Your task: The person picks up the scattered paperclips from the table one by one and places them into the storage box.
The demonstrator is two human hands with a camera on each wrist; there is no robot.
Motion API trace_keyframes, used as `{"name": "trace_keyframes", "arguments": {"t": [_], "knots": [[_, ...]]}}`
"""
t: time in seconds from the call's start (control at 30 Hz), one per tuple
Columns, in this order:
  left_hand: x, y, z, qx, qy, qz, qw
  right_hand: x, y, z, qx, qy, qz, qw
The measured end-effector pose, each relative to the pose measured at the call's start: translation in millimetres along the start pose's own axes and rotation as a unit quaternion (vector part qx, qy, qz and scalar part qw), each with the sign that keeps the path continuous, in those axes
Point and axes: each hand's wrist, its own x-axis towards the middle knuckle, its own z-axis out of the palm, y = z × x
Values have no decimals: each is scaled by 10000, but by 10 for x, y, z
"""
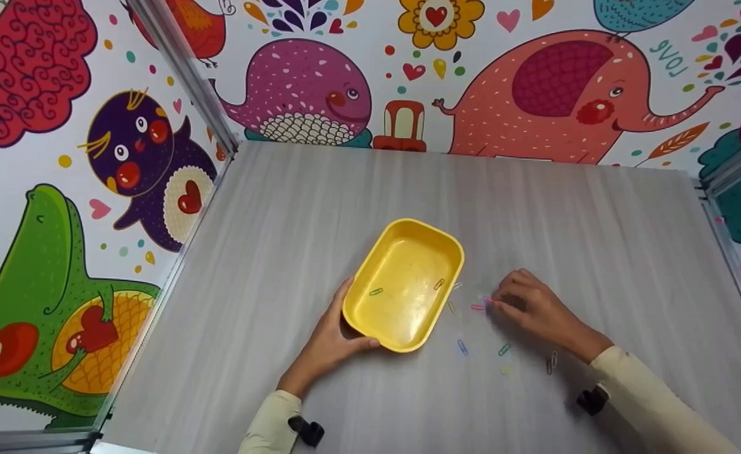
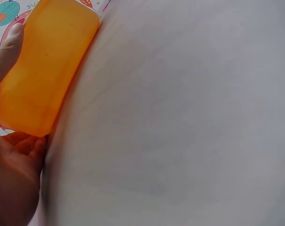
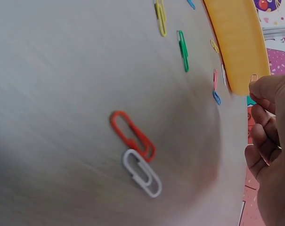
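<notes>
My left hand [image 1: 329, 343] grips a yellow plastic tray [image 1: 352, 309] by its left and near sides, with the thumb along the near rim. In the left wrist view the tray's outer wall [image 2: 43, 70] shows between thumb and fingers. Inside the tray lie a green paper clip [image 1: 376, 291] and a reddish-brown paper clip [image 1: 439, 284]. To the right of the tray, my right hand [image 1: 537, 309] pinches a pinkish paper clip [image 3: 254, 77] between thumb and forefinger. Close under those fingertips are a pink paper clip [image 3: 215, 79] and a blue paper clip [image 3: 216, 97].
Several loose clips lie on the grey tabletop [image 1: 282, 252]: a blue one [image 1: 462, 347], a green one [image 1: 504, 349], and a yellow one [image 1: 506, 371]. Near the right wrist, a red clip [image 3: 133, 135] touches a white clip [image 3: 142, 173]. Printed wall panels [image 1: 357, 75] border the table.
</notes>
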Motion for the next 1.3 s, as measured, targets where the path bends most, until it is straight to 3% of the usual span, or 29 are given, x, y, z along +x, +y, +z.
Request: {"name": "trace_keyframes", "arguments": {"t": [0.67, 1.3], "knots": [[3, 21, -3, 77, -38, -13, 10000, 325, -170, -84, 353, -232, 30, 9991], [6, 6, -3, 66, -14, -8, 10000, 701, -384, -42, 277, -986, 551, 9932]]}}
